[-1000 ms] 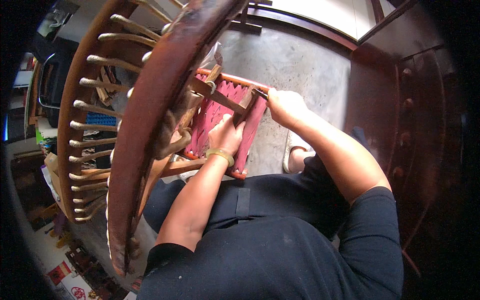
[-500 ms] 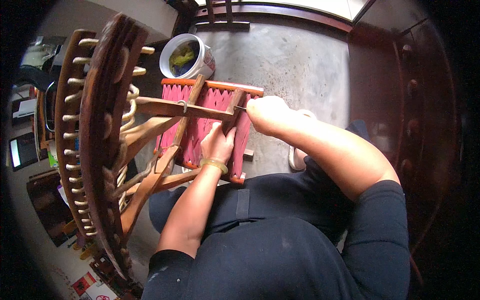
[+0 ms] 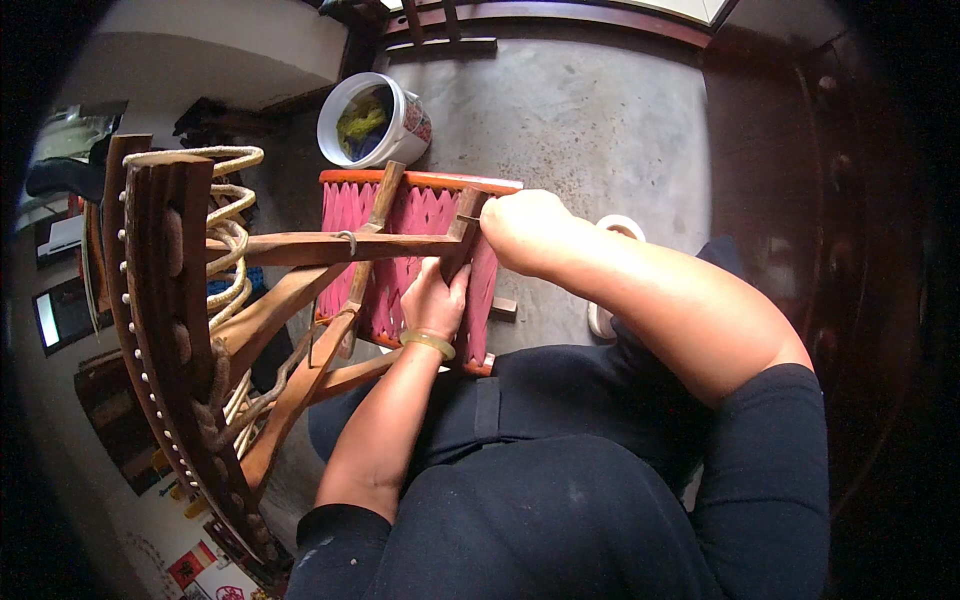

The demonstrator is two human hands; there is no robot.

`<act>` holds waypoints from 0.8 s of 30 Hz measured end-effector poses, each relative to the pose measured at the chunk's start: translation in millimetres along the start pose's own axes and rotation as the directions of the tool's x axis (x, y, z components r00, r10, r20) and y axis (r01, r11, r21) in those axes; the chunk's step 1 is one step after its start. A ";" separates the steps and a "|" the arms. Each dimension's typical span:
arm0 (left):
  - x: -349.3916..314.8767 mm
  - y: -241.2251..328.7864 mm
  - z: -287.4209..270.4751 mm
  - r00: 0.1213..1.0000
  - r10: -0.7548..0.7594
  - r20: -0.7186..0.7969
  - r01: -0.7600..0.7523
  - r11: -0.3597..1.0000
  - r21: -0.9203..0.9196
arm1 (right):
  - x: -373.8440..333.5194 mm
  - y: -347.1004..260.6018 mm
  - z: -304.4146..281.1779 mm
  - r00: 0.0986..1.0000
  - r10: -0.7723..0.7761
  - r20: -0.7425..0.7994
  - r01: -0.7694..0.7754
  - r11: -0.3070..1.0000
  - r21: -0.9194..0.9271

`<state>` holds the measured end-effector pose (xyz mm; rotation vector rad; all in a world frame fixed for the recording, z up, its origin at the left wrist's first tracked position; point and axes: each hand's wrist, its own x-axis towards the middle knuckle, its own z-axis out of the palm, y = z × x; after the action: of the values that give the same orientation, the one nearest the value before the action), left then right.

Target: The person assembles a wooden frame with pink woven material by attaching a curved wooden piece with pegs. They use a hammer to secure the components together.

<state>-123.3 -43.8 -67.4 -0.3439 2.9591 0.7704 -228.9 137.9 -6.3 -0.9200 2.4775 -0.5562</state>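
Observation:
A large wooden frame (image 3: 340, 246) leans across a low stool with a pink woven seat (image 3: 383, 290) and orange rails. My left hand (image 3: 432, 297), with a pale bangle on the wrist, is wrapped round a short dark crosspiece (image 3: 463, 232) at the frame's narrow end. Closed near the top of that crosspiece is my right hand (image 3: 522, 230). A thin metal shaft (image 3: 470, 217) sticks out of it to the wood; the handle is hidden in my fist. At the frame's left end stands a curved, ridged wooden rim (image 3: 160, 290), with loops of cream cord (image 3: 232, 238) hanging inside it.
A white bucket (image 3: 408, 135) holding yellow-green and dark material stands beyond the stool. Dark wooden panelling (image 3: 770, 230) rises on the right. A white shoe (image 3: 605, 318) rests on the grey concrete floor (image 3: 570, 120). Shelves and clutter line the left side.
The frame has tilted, so its curved rim shows at a different angle and more of the cord loops appear. Both hands keep their hold; my right hand has shifted slightly left with the crosspiece.

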 end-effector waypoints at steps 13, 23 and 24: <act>1.4 0.7 -4.7 0.999 -0.026 0.047 0.025 1.000 0.017 | -3.0 -7.9 10.1 0.993 0.049 -0.107 -0.050 0.999 -0.006; 2.3 2.7 -8.3 0.992 -0.085 0.091 0.081 0.996 0.047 | 2.0 -20.8 20.0 0.995 0.062 -0.077 -0.069 0.993 -0.095; 2.0 -0.3 -6.2 0.993 -0.082 0.081 0.079 0.996 0.041 | 2.3 -20.7 19.1 0.995 0.065 -0.079 -0.073 0.991 -0.109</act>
<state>-125.2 -47.4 -62.3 -0.4160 2.8590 0.7009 -210.0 117.8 -12.2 -0.8657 2.6200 -0.4398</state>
